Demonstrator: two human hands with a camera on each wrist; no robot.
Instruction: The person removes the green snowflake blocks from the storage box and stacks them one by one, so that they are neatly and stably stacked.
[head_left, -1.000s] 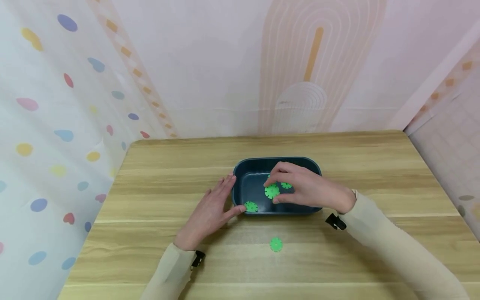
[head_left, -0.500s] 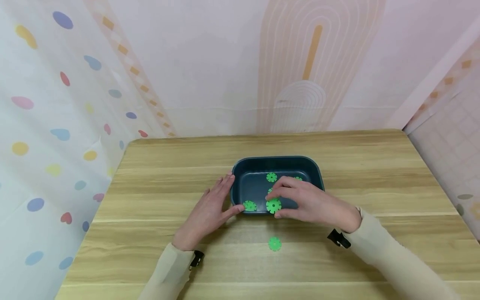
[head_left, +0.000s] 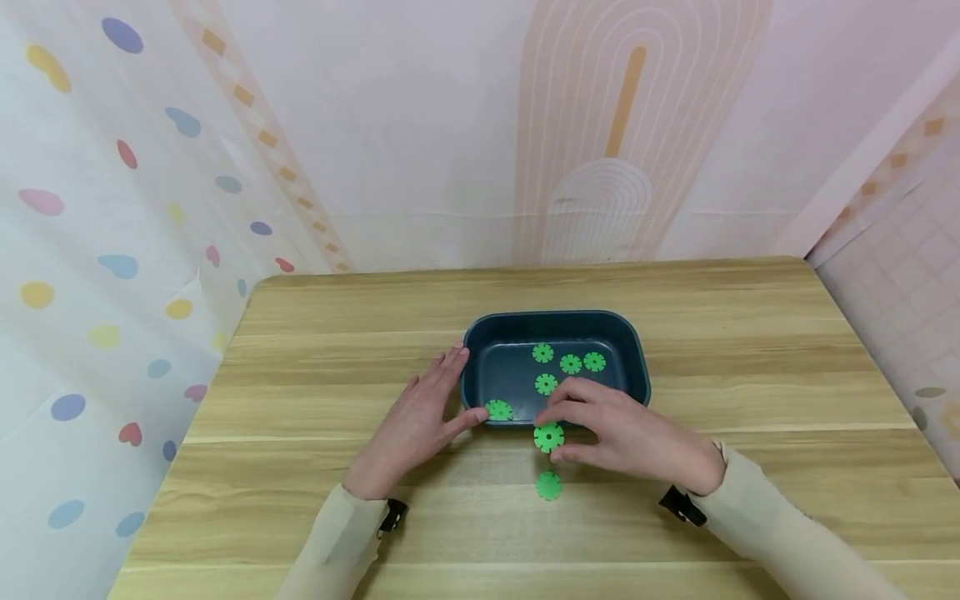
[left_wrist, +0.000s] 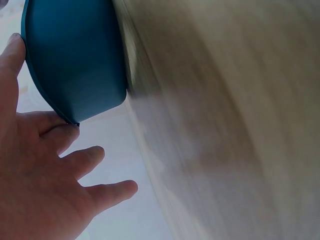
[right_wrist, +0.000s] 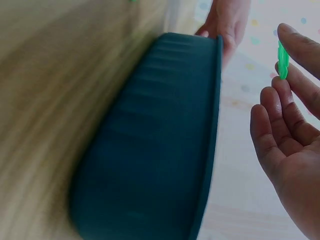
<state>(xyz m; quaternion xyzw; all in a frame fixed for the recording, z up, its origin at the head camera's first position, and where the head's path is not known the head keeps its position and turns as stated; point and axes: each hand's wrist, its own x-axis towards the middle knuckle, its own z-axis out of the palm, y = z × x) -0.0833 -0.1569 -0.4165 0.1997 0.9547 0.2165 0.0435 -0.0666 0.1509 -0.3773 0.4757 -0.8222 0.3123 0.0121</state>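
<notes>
My right hand [head_left: 618, 432] pinches a bright green notched plastic disc [head_left: 548, 437] between thumb and fingers, just over the near rim of the dark teal tray [head_left: 506, 371]. Seen edge-on in the right wrist view, the held disc [right_wrist: 283, 62] is raised above the tray's side. Fairly straight fingers of my left hand [head_left: 412, 429] rest against the tray's left end, the thumb at its near left corner. Several similar green discs lie inside, such as a disc [head_left: 543, 353] at the back and overlapping discs [head_left: 498, 410] beside the left thumb. Another disc [head_left: 549, 486] lies on the table before the tray.
The tray stands on a wood-grain table [head_left: 360, 358]. Behind the table hangs a pale patterned curtain [head_left: 420, 133], and a dotted curtain [head_left: 135, 333] covers the left side. Both wrists carry black straps.
My right hand has moved the pinched disc from inside the tray toward me, past the near rim. More discs inside are now uncovered. My left hand stays at the tray's left end.
</notes>
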